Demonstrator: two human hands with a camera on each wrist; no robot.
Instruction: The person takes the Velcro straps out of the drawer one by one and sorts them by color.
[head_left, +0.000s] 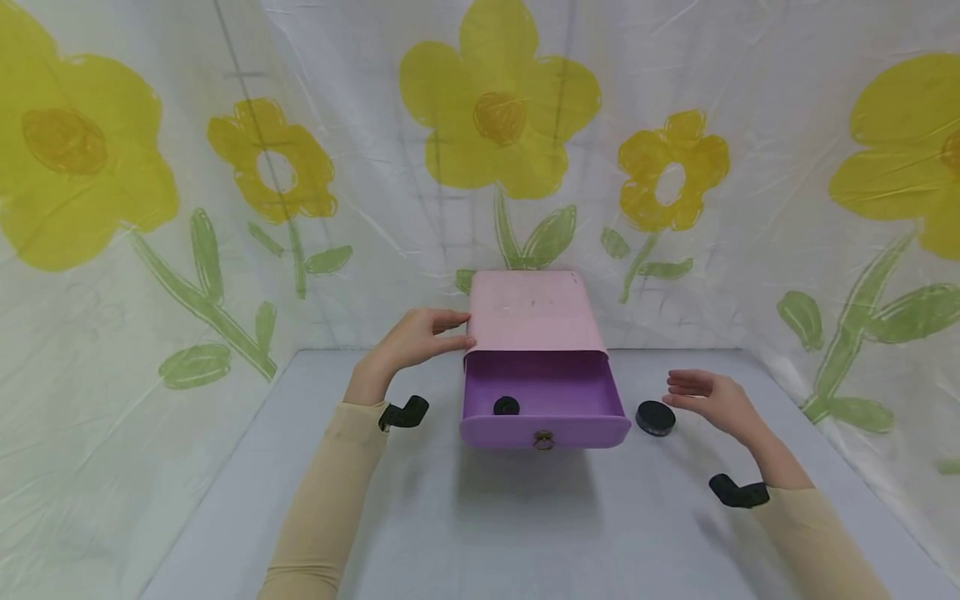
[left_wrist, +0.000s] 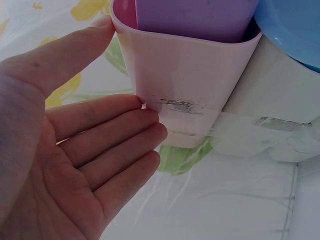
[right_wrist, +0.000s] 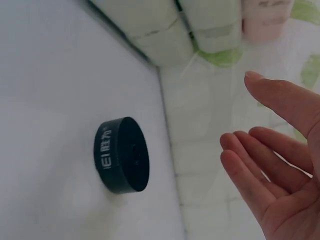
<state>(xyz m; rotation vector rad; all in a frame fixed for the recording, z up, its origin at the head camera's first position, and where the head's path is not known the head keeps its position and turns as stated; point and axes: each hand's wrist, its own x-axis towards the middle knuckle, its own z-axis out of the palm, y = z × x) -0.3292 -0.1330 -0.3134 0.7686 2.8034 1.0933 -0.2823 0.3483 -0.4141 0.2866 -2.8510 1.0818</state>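
Note:
A pink drawer unit (head_left: 534,312) stands at the back of the table, its purple drawer (head_left: 545,432) pulled out. Inside the drawer lies a small black round object (head_left: 506,406). My left hand (head_left: 416,339) touches the pink casing's left side with thumb and fingertips, its fingers fairly straight, as the left wrist view also shows against the pink casing (left_wrist: 185,70). A black disc-shaped roll (head_left: 656,418) with white lettering on its side sits on the table right of the drawer. Just right of that roll (right_wrist: 120,155), my right hand (head_left: 712,404) hovers with relaxed fingers, holding nothing.
Below the pink casing, the left wrist view shows a white casing (left_wrist: 265,100) and a blue drawer (left_wrist: 295,30). The white table (head_left: 525,550) reaches back to a translucent curtain (head_left: 390,250) with yellow flowers. Black cameras are strapped to both wrists.

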